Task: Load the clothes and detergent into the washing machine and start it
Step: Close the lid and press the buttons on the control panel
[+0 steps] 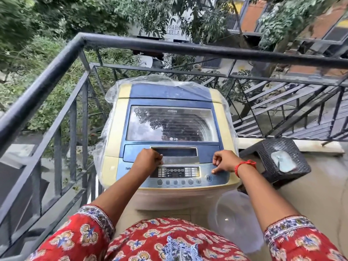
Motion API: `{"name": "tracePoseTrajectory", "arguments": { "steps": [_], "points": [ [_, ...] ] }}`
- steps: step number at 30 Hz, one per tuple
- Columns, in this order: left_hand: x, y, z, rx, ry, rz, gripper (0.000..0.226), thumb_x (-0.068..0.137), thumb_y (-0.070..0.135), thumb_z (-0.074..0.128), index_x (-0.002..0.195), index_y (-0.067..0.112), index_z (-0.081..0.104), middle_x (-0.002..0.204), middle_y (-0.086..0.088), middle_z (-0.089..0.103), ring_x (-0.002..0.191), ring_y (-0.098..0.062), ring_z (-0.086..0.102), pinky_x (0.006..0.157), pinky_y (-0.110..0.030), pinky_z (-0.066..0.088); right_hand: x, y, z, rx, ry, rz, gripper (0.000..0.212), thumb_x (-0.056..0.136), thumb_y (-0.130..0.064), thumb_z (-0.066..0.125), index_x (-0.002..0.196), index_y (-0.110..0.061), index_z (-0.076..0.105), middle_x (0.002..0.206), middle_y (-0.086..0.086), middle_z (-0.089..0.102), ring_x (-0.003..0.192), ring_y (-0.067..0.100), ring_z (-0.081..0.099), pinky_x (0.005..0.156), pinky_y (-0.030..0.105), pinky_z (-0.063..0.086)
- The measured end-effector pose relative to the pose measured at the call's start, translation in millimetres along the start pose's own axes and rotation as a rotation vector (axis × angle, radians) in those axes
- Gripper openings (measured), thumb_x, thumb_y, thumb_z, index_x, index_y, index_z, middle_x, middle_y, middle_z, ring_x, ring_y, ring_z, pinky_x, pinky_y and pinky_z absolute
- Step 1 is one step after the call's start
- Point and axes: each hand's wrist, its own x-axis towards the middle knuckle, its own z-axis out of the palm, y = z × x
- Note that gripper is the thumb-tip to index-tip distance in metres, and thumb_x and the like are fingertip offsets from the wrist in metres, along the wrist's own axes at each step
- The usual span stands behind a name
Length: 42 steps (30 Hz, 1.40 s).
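Observation:
A blue and cream top-loading washing machine (169, 93) stands in front of me with its glass lid (171, 123) down. My left hand (146, 161) has its fingers curled on the left end of the silver lid handle (180, 159). My right hand (224, 161) hovers at the right of the control panel (175, 172); its fingers are curled and one fingertip touches the panel just above the round button (208, 178). No clothes or detergent show outside the machine; the glass mostly reflects sky and leaves.
Clear plastic sheeting (150, 80) is bunched behind the machine. A black metal railing (56, 72) closes the balcony on the left and back. A dark wicker stool (297, 147) with a pale object (283, 161) on it stands to the right. A clear plastic tub (235, 219) sits on the floor.

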Motion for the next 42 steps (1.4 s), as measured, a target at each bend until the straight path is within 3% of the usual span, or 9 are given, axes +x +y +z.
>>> {"name": "tracePoseTrajectory", "arguments": {
  "steps": [6, 8, 14, 25, 30, 36, 42],
  "points": [
    [1, -1, 1, -0.036, 0.015, -0.012, 0.025, 0.084, 0.032, 0.073, 0.103, 0.016, 0.076, 0.091, -0.009, 0.075, 0.085, -0.024, 0.069, 0.072, -0.022, 0.046, 3, 1, -2, 0.039, -0.029, 0.015, 0.036, 0.056, -0.009, 0.094, 0.069, -0.017, 0.061, 0.065, -0.005, 0.060, 0.058, 0.007, 0.052, 0.055, 0.014, 0.045],
    [1, -2, 2, -0.033, 0.018, -0.015, 0.025, 0.084, 0.033, 0.073, 0.102, 0.016, 0.076, 0.091, -0.009, 0.076, 0.084, -0.024, 0.069, 0.075, -0.025, 0.051, 4, 0, -3, 0.046, -0.033, 0.013, 0.036, 0.056, -0.009, 0.094, 0.069, -0.016, 0.062, 0.065, -0.005, 0.060, 0.057, 0.007, 0.052, 0.054, 0.013, 0.044],
    [0, -1, 2, -0.048, 0.023, -0.021, 0.029, 0.082, 0.031, 0.075, 0.105, 0.013, 0.076, 0.097, -0.011, 0.075, 0.090, -0.025, 0.069, 0.081, -0.031, 0.054, 4, 7, -2, 0.077, -0.035, 0.002, 0.035, 0.056, -0.012, 0.094, 0.071, -0.016, 0.063, 0.068, -0.004, 0.061, 0.061, 0.008, 0.053, 0.060, 0.018, 0.047],
    [-1, -1, 1, -0.050, 0.023, -0.023, 0.029, 0.080, 0.029, 0.078, 0.103, 0.012, 0.076, 0.095, -0.011, 0.076, 0.088, -0.024, 0.070, 0.080, -0.032, 0.055, 2, 9, 0, 0.123, -0.036, 0.003, 0.034, 0.057, -0.011, 0.093, 0.072, -0.017, 0.063, 0.069, -0.004, 0.060, 0.060, 0.006, 0.052, 0.054, 0.009, 0.043],
    [-2, 1, 0, -0.057, 0.025, -0.024, 0.028, 0.080, 0.028, 0.077, 0.103, 0.011, 0.076, 0.094, -0.011, 0.076, 0.087, -0.024, 0.070, 0.080, -0.031, 0.055, 0, 5, 1, 0.098, -0.026, 0.012, 0.037, 0.056, -0.016, 0.094, 0.074, -0.018, 0.062, 0.071, -0.004, 0.060, 0.064, 0.010, 0.052, 0.058, 0.017, 0.044],
    [-2, 0, 0, -0.066, 0.040, -0.029, 0.027, 0.080, 0.028, 0.077, 0.102, 0.011, 0.076, 0.094, -0.011, 0.076, 0.089, -0.025, 0.070, 0.079, -0.029, 0.053, -11, -3, 15, -0.015, 0.074, -0.004, 0.065, 0.041, -0.041, 0.097, 0.084, -0.012, 0.058, 0.080, -0.002, 0.052, 0.064, 0.013, 0.043, 0.056, 0.023, 0.038],
    [-2, 1, 0, -0.066, 0.037, -0.024, 0.030, 0.081, 0.028, 0.077, 0.104, 0.010, 0.075, 0.096, -0.012, 0.075, 0.090, -0.026, 0.069, 0.081, -0.030, 0.054, -11, -6, 23, -0.037, 0.132, 0.022, 0.064, 0.042, -0.032, 0.098, 0.082, -0.015, 0.051, 0.085, -0.001, 0.046, 0.064, 0.013, 0.041, 0.064, 0.027, 0.040]
  ]
}}
